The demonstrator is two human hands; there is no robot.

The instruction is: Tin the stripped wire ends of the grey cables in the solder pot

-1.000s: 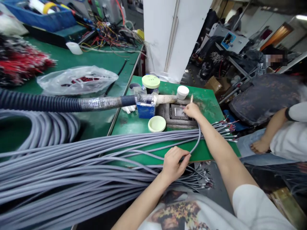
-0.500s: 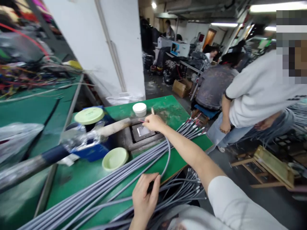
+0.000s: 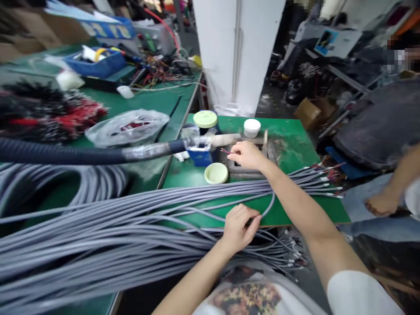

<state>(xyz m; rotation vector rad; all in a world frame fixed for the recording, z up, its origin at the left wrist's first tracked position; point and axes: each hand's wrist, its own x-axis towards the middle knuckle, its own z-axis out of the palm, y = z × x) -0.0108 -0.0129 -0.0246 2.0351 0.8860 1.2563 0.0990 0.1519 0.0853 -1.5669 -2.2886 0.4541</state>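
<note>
My right hand (image 3: 246, 155) is closed in a pinch on the end of a grey cable (image 3: 272, 204), above a dark, square-framed metal pot (image 3: 244, 172) that it partly hides. Thin stripped wires (image 3: 225, 151) stick out leftward from its fingertips. Lower down, near the table's front edge, my left hand (image 3: 240, 227) has thumb and fingers closed around the same cable, which bends up between both hands. A bundle of grey cables (image 3: 203, 192) lies between the hands across the green table (image 3: 292, 131).
A hose (image 3: 144, 153) ends in a pale nozzle (image 3: 226, 139) beside the pot. Around it stand a white tub (image 3: 252, 127), a pale green dish (image 3: 216, 173) and a green-lidded jar (image 3: 205, 119). More cables (image 3: 157, 249) hang along the front. A person's hand (image 3: 382, 203) shows at right.
The view has swung left, showing more of the cables and left table. My right hand's wires now point left near the nozzle; both hands still hold the cable.
</note>
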